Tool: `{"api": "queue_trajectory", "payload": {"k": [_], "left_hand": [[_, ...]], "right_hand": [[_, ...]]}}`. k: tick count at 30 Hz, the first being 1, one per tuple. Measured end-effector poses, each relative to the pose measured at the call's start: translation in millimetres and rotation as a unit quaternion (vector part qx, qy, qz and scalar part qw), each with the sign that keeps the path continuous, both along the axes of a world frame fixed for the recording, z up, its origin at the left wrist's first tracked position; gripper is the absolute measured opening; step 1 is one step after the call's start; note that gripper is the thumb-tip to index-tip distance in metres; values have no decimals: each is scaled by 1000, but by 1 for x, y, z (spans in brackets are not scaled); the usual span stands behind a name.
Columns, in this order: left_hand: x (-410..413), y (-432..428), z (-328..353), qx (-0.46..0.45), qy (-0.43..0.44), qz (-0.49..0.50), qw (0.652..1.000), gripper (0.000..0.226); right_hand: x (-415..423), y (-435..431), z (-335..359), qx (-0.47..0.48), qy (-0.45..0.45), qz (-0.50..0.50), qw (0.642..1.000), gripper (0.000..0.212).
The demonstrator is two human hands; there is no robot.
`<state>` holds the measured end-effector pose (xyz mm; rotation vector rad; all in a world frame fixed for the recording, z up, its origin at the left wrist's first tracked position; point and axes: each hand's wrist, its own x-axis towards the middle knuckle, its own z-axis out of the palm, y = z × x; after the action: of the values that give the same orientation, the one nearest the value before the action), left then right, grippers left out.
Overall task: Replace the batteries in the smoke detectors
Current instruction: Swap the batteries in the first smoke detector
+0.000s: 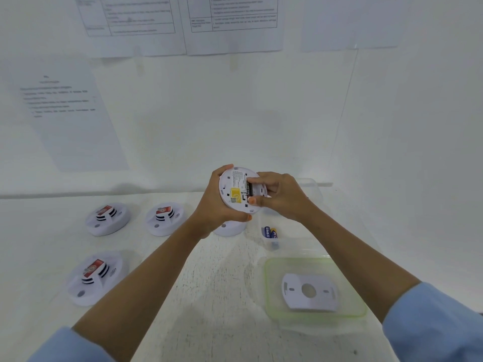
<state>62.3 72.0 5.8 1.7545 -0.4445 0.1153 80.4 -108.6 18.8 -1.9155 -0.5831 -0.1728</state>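
White wall point(235, 113) carries 4 printed sheets point(130, 19), text illegible. White table point(209, 296) surface shows grey scuffing and specks. Lighting even and diffuse.

**Inspector:** Held detector point(236, 190)?
**Assistant:** Label print too small to read. Right hand point(281, 195) pinches over the battery point(248, 189), hiding both its ends. Left hand point(217, 205) covers the left rim.
**Inspector:** Desk?
**Assistant:** Near the far edge, a second detector point(230, 229) sits mostly hidden behind the left wrist. Cells point(270, 232) in the tub point(311, 184): markings blurred, count uncertain.
**Inspector:** Wall?
**Assistant:** Left sheet point(70, 113) illegible. The upper sheets point(232, 22) are cut off by the top edge. Left sleeve point(70, 346) and right sleeve point(433, 322) run off the bottom edge.
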Motion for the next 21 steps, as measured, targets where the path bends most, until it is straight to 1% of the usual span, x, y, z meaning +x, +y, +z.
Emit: {"api": "queue_trajectory", "payload": {"k": [2,4,7,11,16,19,21], "left_hand": [[-1,-1,0,-1,3,-4,1000,111],[-3,-5,-2,0,8,-12,1000,109],[-6,-12,-5,-17,14,-14,1000,101],[-4,-11,-6,-20,8,-18,1000,99],[6,-6,-6,3,-1,-7,1000,104],[15,2,-4,13,0,9,1000,105],[20,6,-4,9,8,15,1000,105]], "right_hand": [[0,0,2,21,20,-7,1000,49],[1,0,6,54,41,-27,997,42],[3,-5,15,57,55,-30,996,31],[2,-7,15,58,77,-18,995,31],[8,-9,12,79,97,-13,992,28],[25,-21,12,14,99,-67,993,27],[43,-29,8,-67,104,-104,987,27]]}}
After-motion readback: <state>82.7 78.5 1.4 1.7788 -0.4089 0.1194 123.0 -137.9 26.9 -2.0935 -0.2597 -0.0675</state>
